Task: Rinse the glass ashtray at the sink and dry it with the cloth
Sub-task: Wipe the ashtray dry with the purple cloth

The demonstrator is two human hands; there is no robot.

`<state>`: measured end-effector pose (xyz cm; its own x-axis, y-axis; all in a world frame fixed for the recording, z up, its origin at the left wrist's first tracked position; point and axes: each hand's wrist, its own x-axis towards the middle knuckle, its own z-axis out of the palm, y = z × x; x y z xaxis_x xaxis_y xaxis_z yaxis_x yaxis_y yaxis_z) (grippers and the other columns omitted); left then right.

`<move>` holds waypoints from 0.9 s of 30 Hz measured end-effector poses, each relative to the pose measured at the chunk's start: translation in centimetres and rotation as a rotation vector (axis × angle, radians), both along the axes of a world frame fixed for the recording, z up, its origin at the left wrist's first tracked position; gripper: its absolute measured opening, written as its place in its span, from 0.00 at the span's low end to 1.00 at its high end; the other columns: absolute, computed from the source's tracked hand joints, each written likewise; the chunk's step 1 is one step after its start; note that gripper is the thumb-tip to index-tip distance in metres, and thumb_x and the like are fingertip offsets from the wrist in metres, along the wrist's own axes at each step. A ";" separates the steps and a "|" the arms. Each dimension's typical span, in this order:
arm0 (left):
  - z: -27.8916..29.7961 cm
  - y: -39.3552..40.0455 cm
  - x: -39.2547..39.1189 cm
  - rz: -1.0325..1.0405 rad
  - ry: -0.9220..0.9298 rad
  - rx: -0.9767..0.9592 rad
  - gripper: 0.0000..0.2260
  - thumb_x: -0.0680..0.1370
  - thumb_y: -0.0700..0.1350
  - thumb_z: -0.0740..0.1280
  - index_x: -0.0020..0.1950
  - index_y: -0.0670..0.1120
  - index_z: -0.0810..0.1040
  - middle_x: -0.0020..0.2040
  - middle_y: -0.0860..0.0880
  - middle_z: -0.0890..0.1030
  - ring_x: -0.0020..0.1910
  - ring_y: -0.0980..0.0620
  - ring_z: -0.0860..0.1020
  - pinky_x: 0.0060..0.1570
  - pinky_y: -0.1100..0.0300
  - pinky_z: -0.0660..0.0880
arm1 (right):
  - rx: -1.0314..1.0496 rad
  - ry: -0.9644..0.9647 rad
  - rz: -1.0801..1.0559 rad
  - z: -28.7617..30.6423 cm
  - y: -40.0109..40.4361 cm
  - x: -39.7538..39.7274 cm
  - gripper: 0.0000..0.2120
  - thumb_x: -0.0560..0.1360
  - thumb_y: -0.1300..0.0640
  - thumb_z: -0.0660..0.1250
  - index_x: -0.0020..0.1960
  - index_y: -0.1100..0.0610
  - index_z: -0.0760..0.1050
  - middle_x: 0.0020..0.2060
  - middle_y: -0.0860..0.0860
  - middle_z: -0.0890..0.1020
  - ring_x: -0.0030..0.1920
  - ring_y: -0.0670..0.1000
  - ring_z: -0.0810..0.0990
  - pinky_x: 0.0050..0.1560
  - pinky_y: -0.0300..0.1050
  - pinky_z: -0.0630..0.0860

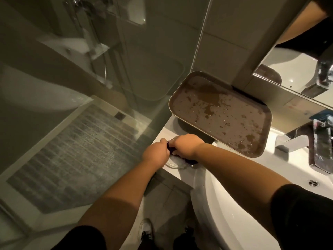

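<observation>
Here we press our right hand, its grip closed on the dark cloth, into the glass ashtray on the bench left of the sink; our left hand clasps its near-left rim.

No text or label can be read anywhere (all blurred).

brown tray, white sink, dark purple cloth
</observation>
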<state>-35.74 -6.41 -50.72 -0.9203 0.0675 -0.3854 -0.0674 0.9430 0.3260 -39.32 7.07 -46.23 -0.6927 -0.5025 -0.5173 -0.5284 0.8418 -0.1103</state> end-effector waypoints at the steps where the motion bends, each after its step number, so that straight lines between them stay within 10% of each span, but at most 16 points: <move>1: -0.1 0.2 0.3 0.015 0.012 -0.015 0.11 0.82 0.45 0.56 0.60 0.40 0.68 0.52 0.39 0.80 0.50 0.37 0.79 0.37 0.52 0.68 | -0.016 0.025 -0.052 -0.2 0.0 0.4 0.10 0.79 0.52 0.61 0.58 0.49 0.76 0.50 0.52 0.81 0.47 0.58 0.81 0.45 0.50 0.78; 8: -0.9 0.5 4.8 0.313 0.045 0.031 0.12 0.81 0.46 0.56 0.59 0.40 0.70 0.52 0.39 0.81 0.51 0.38 0.80 0.44 0.51 0.75 | -0.081 0.064 -0.420 -2.1 -1.9 3.6 0.09 0.76 0.60 0.66 0.56 0.57 0.74 0.49 0.56 0.82 0.48 0.59 0.81 0.41 0.47 0.73; 19: -0.1 -0.6 0.0 -0.032 -0.014 0.018 0.10 0.81 0.45 0.56 0.58 0.40 0.67 0.52 0.38 0.80 0.47 0.38 0.77 0.37 0.53 0.67 | -0.013 0.019 -0.017 0.1 -0.2 0.4 0.08 0.78 0.52 0.62 0.55 0.48 0.76 0.47 0.51 0.80 0.43 0.56 0.79 0.43 0.49 0.77; 27: -0.9 1.7 3.3 0.300 -0.024 0.057 0.12 0.81 0.43 0.56 0.61 0.38 0.66 0.55 0.39 0.80 0.53 0.38 0.79 0.45 0.51 0.73 | -0.058 0.060 -0.466 -1.4 -1.2 2.9 0.11 0.75 0.60 0.68 0.57 0.57 0.75 0.49 0.55 0.82 0.48 0.59 0.82 0.44 0.50 0.76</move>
<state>-32.44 -4.69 -51.66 -0.8930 -0.1837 -0.4108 -0.3484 0.8601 0.3727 -36.44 5.89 -47.64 -0.8793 -0.1577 -0.4495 -0.1022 0.9841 -0.1452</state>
